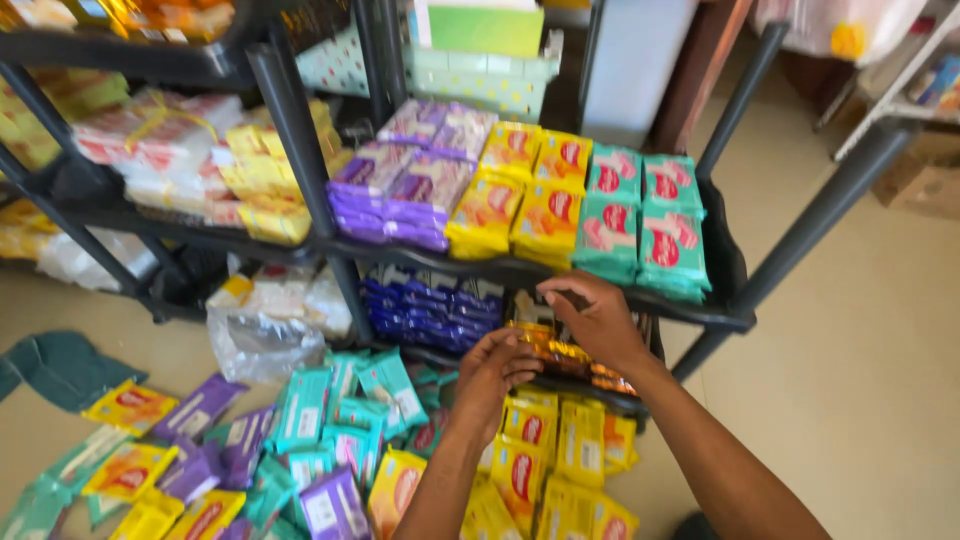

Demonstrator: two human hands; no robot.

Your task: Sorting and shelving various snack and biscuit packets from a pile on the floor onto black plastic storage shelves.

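A: Grip state? Left hand (497,368) curls its fingers onto the orange packets (565,358); right hand (598,318) pinches the same row from above.

B: Where's the row?

A: Lower shelf (690,312), towards its right front edge, beside the blue packets (425,305).

B: Risks?

A: The packets look glossy, so one could likely slide off the front edge onto the yellow packets (560,450) on the floor. The stack may topple if pushed unevenly.
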